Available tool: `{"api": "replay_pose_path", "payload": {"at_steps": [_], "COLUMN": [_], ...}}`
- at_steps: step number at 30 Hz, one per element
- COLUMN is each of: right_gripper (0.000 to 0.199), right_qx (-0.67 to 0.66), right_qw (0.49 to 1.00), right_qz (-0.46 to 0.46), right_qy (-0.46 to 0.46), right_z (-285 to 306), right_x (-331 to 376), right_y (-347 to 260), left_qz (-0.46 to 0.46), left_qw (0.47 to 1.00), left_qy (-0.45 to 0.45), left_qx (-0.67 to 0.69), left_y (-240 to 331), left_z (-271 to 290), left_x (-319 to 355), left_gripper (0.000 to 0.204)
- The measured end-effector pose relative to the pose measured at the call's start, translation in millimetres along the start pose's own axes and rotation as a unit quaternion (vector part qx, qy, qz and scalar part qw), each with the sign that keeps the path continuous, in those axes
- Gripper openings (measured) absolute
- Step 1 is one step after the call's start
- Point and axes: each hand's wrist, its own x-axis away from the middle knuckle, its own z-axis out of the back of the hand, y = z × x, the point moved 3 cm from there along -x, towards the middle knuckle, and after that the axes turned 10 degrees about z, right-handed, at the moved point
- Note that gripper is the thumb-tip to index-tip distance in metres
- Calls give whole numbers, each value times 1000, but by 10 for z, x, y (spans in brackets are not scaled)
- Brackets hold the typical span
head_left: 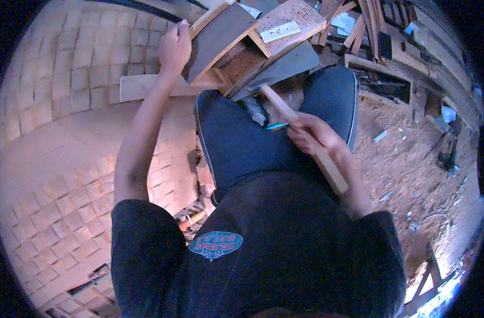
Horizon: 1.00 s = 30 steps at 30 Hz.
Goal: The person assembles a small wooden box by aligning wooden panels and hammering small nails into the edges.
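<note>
Dark shirt [284, 249] with a round blue-and-red badge fills the lower frame, nearest the lens; the person appears seated, dark trousers [242, 143] running up to the knees. Far left: pale paved floor [56, 175] of square blocks, curved by the lens. Left hand [174, 49] is raised and clenched on the upper left edge of a wooden box frame [229, 50], thumb side toward the camera; the grip looks meant to steady the piece against the knees. A light plank [141, 87] lies flat on the floor just under that forearm. Box frame sits tilted between the knees, a grey panel facing up on its left half, a speckled board [292, 24] on its right with a small pale strip resting on it. Right hand [311, 132] is closed around a long wooden stick [305, 138], which runs diagonally from near the frame's lower corner back past the wrist; whether its far end touches the frame cannot be told. Right side: sawdust-covered ground [406, 159] with scattered scraps, and stacked timber offcuts [369, 26] at upper right.
</note>
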Motion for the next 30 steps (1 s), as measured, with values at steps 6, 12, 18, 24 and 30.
{"api": "replay_pose_path", "payload": {"at_steps": [6,12,18,24,30], "right_gripper": [31,29,29,31,31], "right_qx": [142,178,231,227,215], "right_qw": [978,917,896,893,905], "right_qz": [65,191,212,196,180], "right_qy": [137,301,315,335,321], "right_z": [341,585,552,624,463], "right_x": [1249,1282,1215,1188,1081], "right_y": [-26,290,228,200,94], "left_qz": [-40,-31,4,68,179], "left_qw": [997,993,984,974,932], "left_qy": [-60,-113,-145,-56,176], "left_qx": [-34,2,105,210,260], "left_y": [-99,97,-116,-205,-482], "left_z": [25,277,283,657,959], "left_x": [-80,-53,-70,171,999], "left_gripper": [52,49,42,29,47]}}
